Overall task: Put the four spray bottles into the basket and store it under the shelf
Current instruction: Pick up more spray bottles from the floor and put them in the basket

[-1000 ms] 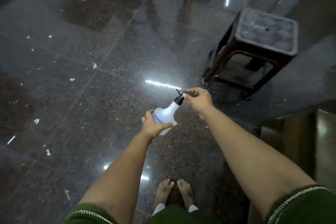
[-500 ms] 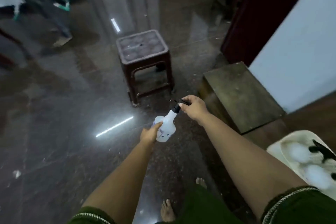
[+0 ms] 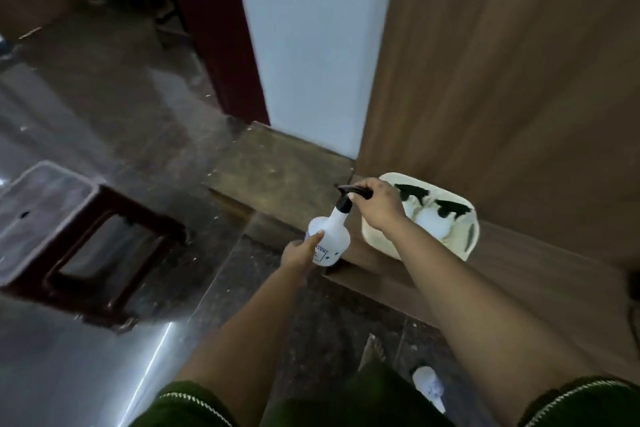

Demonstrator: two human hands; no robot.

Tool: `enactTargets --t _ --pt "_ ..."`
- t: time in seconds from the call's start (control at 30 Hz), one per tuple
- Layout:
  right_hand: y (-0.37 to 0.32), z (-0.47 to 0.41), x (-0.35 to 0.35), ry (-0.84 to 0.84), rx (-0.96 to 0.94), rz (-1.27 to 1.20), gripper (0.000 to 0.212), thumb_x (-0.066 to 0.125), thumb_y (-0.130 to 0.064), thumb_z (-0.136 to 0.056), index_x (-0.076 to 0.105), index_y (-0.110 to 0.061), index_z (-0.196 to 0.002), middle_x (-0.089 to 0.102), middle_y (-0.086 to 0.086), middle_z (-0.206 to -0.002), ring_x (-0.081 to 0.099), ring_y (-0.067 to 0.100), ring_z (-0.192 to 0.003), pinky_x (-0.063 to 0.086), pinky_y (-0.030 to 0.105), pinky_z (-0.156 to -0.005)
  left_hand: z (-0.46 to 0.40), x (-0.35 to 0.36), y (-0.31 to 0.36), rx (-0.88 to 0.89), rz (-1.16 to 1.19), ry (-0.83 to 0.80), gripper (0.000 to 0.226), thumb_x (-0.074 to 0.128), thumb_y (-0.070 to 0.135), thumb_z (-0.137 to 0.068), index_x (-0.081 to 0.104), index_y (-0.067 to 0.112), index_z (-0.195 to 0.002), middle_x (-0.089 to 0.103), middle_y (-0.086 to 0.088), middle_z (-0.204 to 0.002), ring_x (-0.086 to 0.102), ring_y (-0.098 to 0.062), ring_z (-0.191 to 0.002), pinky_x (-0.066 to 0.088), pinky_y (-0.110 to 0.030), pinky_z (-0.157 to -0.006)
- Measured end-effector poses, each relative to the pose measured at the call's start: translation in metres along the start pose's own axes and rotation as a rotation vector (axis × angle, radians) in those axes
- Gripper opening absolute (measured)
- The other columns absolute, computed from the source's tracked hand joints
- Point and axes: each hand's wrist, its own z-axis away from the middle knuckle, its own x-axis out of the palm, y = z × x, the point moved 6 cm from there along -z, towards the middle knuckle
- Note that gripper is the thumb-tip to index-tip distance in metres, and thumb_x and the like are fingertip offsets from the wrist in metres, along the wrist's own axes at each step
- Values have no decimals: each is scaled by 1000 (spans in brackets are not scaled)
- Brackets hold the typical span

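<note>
I hold a white spray bottle [image 3: 330,236] with a black trigger head upright in both hands. My left hand [image 3: 301,251] grips its round body from the left. My right hand [image 3: 379,203] is closed on the black trigger head. Just right of the bottle, a cream basket [image 3: 377,239] rests on a low wooden ledge [image 3: 536,267]. Two white spray bottles [image 3: 433,218] with black heads lie inside it, partly hidden by my right wrist. Another white bottle [image 3: 427,386] lies on the floor near the bottom edge, between my arms.
A dark red plastic stool [image 3: 86,239] stands on the glossy dark floor at the left. A brown wooden panel [image 3: 502,62] rises behind the basket, with a white wall [image 3: 311,45] and a dark red door frame [image 3: 214,28] to its left. A low stone step [image 3: 277,170] lies in front of the wall.
My view has swung right: the stool went from the right of the frame to the left, and the basket came into view near my right hand. Both hands kept their hold on the bottle.
</note>
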Motion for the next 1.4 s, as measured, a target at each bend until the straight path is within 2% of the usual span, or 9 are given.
enactTargets --t 0.2,0.4,0.53,0.67,0.87,1.0,1.13,1.23,1.4 --pt "54 -27 -98 139 75 6 17 67 -23 -84 68 -15 -98 63 -1 -88 56 15 -81 38 22 -69 -28 125 13 -85 -82 -214 62 69 40 -84 54 1 -129 60 -17 -128 61 -30 -103 54 -37 -77" --pt "96 -41 -126 162 106 57 15 66 -24 -86 66 -14 -97 64 -1 -89 55 14 -82 36 21 -70 -50 196 9 -207 -47 -245 47 56 26 -95 48 -2 -132 53 -15 -114 56 -28 -84 46 -43 -94" --pt "114 -47 -116 134 88 61 15 65 -20 -86 65 -14 -100 69 5 -96 61 20 -91 37 22 -74 -60 209 3 -264 -34 -196 39 54 21 -96 48 1 -130 51 -16 -118 57 -30 -100 45 -35 -71" --pt "128 -53 -94 108 99 71 20 66 -17 -85 65 -12 -104 68 8 -105 60 23 -100 46 28 -87 -74 210 6 -257 -88 -162 30 52 19 -97 54 2 -121 56 -11 -95 49 -20 -69 40 -29 -55" --pt "151 -57 -59 97 158 76 13 66 -14 -84 65 -10 -96 68 8 -100 61 23 -93 44 25 -79 -102 202 7 -220 -187 -161 21 47 11 -97 63 0 -102 61 -8 -79 54 -18 -62 43 -20 -47" --pt "162 -61 -43 98 174 48 14 67 -12 -83 66 -7 -96 69 9 -98 62 23 -92 46 26 -78 -122 188 15 -121 -350 -79 38 42 11 -99 45 3 -136 55 -14 -131 53 -29 -120 47 -29 -85" --pt "169 -64 -35 117 178 40 14 67 -10 -82 66 -6 -96 69 10 -97 63 24 -90 52 33 -80 -133 184 22 -14 -502 -103 37 43 20 -97 53 13 -132 62 -9 -114 59 -25 -101 49 -31 -79" --pt "169 -68 -27 114 157 48 12 67 -10 -82 66 -7 -93 68 10 -94 62 24 -87 52 36 -77 -141 187 24 -28 -487 -160 39 45 22 -95 54 15 -133 61 -15 -125 58 -32 -115 48 -40 -93" --pt "176 -67 -10 104 137 66 13 69 -11 -81 65 -3 -91 66 13 -92 62 26 -85 40 23 -69 -145 191 27 34 -585 -197 33 45 27 -96 61 11 -121 64 -18 -118 59 -35 -110 49 -38 -87"
